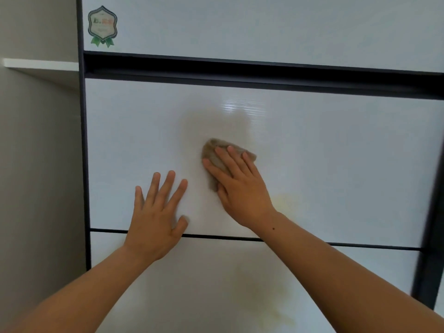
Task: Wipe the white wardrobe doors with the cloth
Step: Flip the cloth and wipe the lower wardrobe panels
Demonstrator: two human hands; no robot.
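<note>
Left hand (156,218) flat on door (336,164) — right hand (242,191) presses cloth (216,149).

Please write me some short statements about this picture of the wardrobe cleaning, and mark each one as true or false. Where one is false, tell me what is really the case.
1. The right hand presses the cloth flat against the middle door panel. True.
2. The left hand holds a second cloth. False: it rests bare on the same panel, fingers spread.
3. A sticker with a green ribbon sits on the upper panel, near its left edge. True.
4. The cloth is bright blue. False: it is brownish.
</note>
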